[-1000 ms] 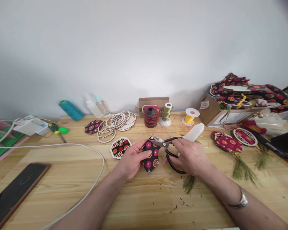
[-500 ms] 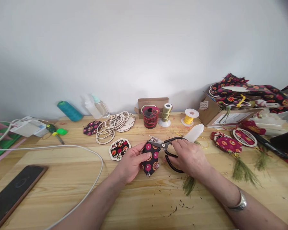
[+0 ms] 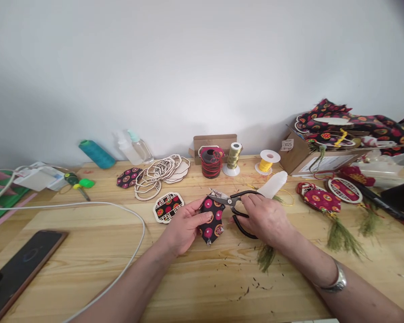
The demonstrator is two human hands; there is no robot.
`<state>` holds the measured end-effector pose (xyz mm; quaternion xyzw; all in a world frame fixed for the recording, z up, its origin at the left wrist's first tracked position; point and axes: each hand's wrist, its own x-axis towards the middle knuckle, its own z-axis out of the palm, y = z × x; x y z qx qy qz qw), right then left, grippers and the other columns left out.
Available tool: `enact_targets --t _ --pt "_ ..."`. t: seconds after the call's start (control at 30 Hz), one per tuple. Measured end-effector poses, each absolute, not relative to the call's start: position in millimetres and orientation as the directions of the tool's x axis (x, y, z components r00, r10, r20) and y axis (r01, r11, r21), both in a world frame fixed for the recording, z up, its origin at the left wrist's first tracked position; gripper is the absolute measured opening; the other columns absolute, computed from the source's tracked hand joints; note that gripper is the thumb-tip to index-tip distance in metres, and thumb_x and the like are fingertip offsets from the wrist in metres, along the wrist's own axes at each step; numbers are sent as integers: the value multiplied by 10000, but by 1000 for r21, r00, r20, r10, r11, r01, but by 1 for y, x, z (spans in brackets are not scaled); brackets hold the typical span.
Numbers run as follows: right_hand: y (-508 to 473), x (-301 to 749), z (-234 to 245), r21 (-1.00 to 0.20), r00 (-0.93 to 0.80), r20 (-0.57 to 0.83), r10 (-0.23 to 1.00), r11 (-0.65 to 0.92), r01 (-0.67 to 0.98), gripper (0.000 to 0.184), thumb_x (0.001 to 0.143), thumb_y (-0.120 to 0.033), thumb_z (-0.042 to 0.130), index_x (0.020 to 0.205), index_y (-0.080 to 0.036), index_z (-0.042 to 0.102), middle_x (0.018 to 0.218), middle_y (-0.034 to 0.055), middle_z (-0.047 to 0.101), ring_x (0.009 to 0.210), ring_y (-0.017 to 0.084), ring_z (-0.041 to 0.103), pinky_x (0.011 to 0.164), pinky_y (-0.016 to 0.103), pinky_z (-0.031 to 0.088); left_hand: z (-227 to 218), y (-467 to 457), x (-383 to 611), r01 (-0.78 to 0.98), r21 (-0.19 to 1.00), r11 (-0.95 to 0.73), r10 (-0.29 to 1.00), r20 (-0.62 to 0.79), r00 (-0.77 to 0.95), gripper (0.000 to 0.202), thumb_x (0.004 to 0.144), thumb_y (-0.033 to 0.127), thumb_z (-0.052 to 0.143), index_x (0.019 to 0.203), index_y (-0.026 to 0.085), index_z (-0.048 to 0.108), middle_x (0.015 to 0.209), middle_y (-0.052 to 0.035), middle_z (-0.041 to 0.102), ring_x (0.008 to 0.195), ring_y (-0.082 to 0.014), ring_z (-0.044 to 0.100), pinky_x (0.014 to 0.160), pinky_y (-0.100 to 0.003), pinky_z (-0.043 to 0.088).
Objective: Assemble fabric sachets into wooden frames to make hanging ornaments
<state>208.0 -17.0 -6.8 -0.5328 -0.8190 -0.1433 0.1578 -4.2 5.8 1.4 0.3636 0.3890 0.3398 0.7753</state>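
Note:
Between the thumb and fingers of my left hand (image 3: 187,224) is a dark patterned fabric piece (image 3: 211,226) with pink and orange round motifs and frayed corners. My right hand (image 3: 267,220) grips black-handled scissors (image 3: 234,204), whose blades lie across the top edge of the fabric. Whether the blades touch the cloth at their tips is hard to make out. Left of my left hand lies a wooden lattice frame with patterned fabric (image 3: 169,207). Under my right wrist a green tassel (image 3: 265,257) shows in part. Small dark scraps (image 3: 247,290) are scattered on the table below.
Wooden cut-out frames (image 3: 161,175) are piled behind my left hand. Spools of red cord (image 3: 211,163), gold thread (image 3: 234,159) and yellow cord (image 3: 267,161) stand at the back. A cardboard box (image 3: 294,157) and tasselled ornaments (image 3: 319,197) are right; a phone (image 3: 23,264) and white cable (image 3: 141,237) are left.
The scissor handles have spread slightly wider apart. Both hands and the fabric stay nearly in place; the whole view has shifted very slightly.

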Motion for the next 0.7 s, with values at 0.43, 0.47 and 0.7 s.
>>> enact_targets --t 0.43,0.47,0.7 --pt "-14 210 -10 -120 -322 213 923 351 929 348 823 -493 612 825 -146 633 733 79 710 631 194 637 522 283 319 -1 7 -6 -260 806 532 799 -377 469 399 646 250 822 1017 146 717 853 -67 710 683 -165 655 626 -278 520" --pt "-13 210 -9 -153 -305 186 934 334 930 354 826 -506 602 828 -154 634 733 72 712 623 189 634 519 279 313 -1 6 -7 -260 802 538 795 -380 473 387 649 245 819 1009 144 717 845 -65 709 669 -166 657 619 -280 522" --pt "-14 214 3 -159 -243 221 945 280 947 465 814 -578 531 933 -137 619 792 88 693 682 217 631 534 293 308 0 6 -6 -269 769 580 771 -412 485 405 658 196 801 1046 135 704 848 -78 714 671 -186 668 635 -316 545"
